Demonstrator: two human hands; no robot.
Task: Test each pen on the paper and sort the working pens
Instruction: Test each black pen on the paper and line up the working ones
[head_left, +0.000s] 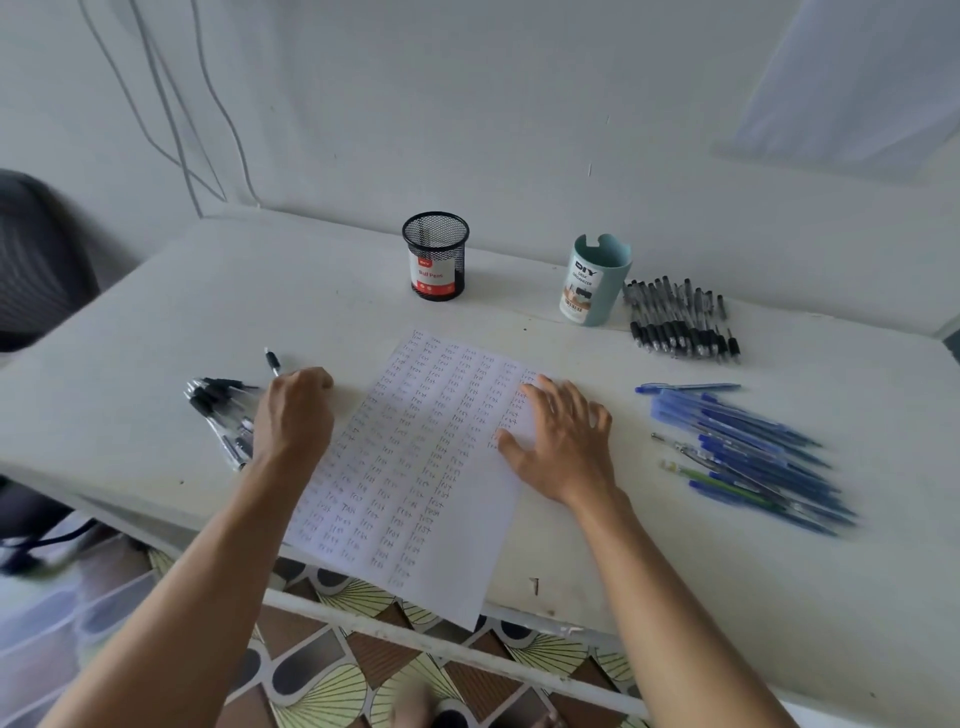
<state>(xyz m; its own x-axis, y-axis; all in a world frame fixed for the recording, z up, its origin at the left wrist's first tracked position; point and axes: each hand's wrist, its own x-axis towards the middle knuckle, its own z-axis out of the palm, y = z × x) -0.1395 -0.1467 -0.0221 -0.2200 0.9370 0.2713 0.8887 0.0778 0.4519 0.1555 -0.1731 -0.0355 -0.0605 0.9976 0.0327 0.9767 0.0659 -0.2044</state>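
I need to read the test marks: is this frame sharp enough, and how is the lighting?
Head view: the wide-angle lens bows the table edges; light is soft and even, with faint shadows by the mesh cup and teal organizer, no glare on the paper, which is fairly sharp, its small marks partly readable; the blue pens at right and the chair at far left are blurred.

Gap between mesh cup (436, 257) and organizer (595, 280)

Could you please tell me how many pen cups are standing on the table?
2. A black mesh cup stands at the back near the middle. A pale green cup stands to its right, next to the pile of black pens. No others seem hidden.
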